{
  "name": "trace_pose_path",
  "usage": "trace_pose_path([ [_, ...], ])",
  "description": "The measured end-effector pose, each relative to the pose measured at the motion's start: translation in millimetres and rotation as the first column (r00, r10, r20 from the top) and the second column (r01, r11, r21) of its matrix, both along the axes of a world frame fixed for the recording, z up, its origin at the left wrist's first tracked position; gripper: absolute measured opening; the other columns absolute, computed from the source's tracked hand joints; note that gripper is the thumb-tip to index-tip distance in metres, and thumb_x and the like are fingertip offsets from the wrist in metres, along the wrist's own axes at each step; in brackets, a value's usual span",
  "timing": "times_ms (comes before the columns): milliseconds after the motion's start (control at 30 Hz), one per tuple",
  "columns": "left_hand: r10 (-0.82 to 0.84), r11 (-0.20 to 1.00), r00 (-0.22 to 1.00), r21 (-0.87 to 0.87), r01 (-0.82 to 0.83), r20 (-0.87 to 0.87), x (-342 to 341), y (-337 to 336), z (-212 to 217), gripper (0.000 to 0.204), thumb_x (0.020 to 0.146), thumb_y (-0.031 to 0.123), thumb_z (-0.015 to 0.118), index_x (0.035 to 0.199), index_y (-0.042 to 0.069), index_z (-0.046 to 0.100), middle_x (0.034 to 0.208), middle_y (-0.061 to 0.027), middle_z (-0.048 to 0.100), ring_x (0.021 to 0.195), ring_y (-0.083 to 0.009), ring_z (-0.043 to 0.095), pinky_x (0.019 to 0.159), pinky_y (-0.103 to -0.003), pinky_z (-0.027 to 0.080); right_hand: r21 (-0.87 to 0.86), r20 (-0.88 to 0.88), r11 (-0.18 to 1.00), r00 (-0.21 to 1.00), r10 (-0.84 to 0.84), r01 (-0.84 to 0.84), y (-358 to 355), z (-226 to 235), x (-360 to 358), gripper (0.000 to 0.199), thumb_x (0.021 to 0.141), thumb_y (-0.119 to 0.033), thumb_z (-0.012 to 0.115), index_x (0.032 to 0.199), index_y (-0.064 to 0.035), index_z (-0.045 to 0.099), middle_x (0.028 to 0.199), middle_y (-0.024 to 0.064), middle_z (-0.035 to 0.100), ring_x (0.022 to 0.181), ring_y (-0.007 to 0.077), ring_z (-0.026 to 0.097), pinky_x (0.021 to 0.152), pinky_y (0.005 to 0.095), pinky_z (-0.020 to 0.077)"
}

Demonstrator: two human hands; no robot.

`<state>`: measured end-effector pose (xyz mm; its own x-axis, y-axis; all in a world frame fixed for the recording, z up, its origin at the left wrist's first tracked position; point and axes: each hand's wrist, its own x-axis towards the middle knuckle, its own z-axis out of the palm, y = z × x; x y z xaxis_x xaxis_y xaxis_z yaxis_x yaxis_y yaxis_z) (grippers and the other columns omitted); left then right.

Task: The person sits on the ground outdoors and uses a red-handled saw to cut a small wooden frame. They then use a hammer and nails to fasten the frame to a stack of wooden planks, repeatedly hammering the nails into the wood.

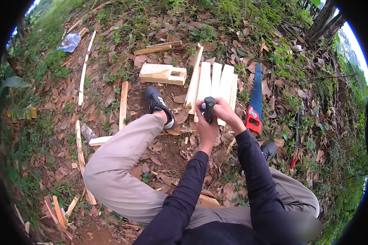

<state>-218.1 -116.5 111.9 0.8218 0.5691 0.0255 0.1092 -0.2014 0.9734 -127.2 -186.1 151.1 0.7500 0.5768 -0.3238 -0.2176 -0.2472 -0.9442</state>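
Far off to the left of the hands, a long thin pale wooden strip (124, 104) lies on the leafy brown ground (159, 151), pointing away from the person. A bit closer, up and to the left of the hands, sits a chunky pale wooden block with a square notch (162, 74). The left hand (205, 122) is curled shut around the bottom of a short dark stick-shaped tool handle (209, 109). The handle stands almost straight up, its long way running from the wrists toward the boards. The right hand (223, 111) is touching it too, with its fingers wrapped over the top part from the right side. Both hands are just as near to it, pressed together around it. I cannot tell what the tool's working end looks like, because the hands hide it. Just behind the hands lies a row of flat pale wooden boards (211, 83), side by side, pointing away. To the right of the hands rests a blue hand saw with a red handle (255, 102), also pointing away, near but not touching.
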Motion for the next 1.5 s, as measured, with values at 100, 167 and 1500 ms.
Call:
trace_pose_path([
  [100, 0.033, 0.998, 0.999, -0.054, -0.035, -0.037, 13, -5, 0, 0.046, 0.091, 0.014, 0.065, 0.129, 0.003, 0.043, 0.093, -0.0172, 0.071, 0.088, -0.0376, 0.070, 0.074, -0.045, 0.051, -0.016, -0.052, 0.999, 0.998, 0.037, -0.038, -9, 1, 12, 0.040, 0.093, -0.010, 0.051, 0.130, -0.0027, 0.064, 0.106, 0.0073, 0.071, 0.098, 0.0128, 0.064, 0.089, 0.0284, 0.0501],
  [167, 0.047, 0.995, 0.997, -0.084, -0.052, -0.069, 16, 1, -2, 0.046, 0.090, 0.014, 0.066, 0.128, 0.005, 0.041, 0.094, -0.0203, 0.069, 0.087, -0.0397, 0.069, 0.073, -0.046, 0.050, -0.174, 0.107, 0.979, 0.986, 0.131, -0.111, -19, 31, 10, 0.048, 0.088, -0.002, 0.047, 0.136, -0.0006, 0.057, 0.107, 0.0111, 0.071, 0.103, 0.0170, 0.066, 0.091, 0.0317, 0.0511],
  [1500, -0.134, 0.889, 0.909, 0.357, 0.286, -0.394, 10, 31, 5, 0.033, 0.088, 0.029, 0.072, 0.103, -0.001, 0.071, 0.102, -0.0220, 0.069, 0.097, -0.0362, 0.070, 0.084, -0.045, 0.057, -0.979, 0.190, 0.064, 0.745, 0.640, 0.195, -149, 311, -85, 0.040, 0.077, -0.045, 0.080, 0.085, -0.0068, 0.070, 0.079, 0.0110, 0.060, 0.077, 0.0294, 0.062, 0.067, 0.0418, 0.0461],
])
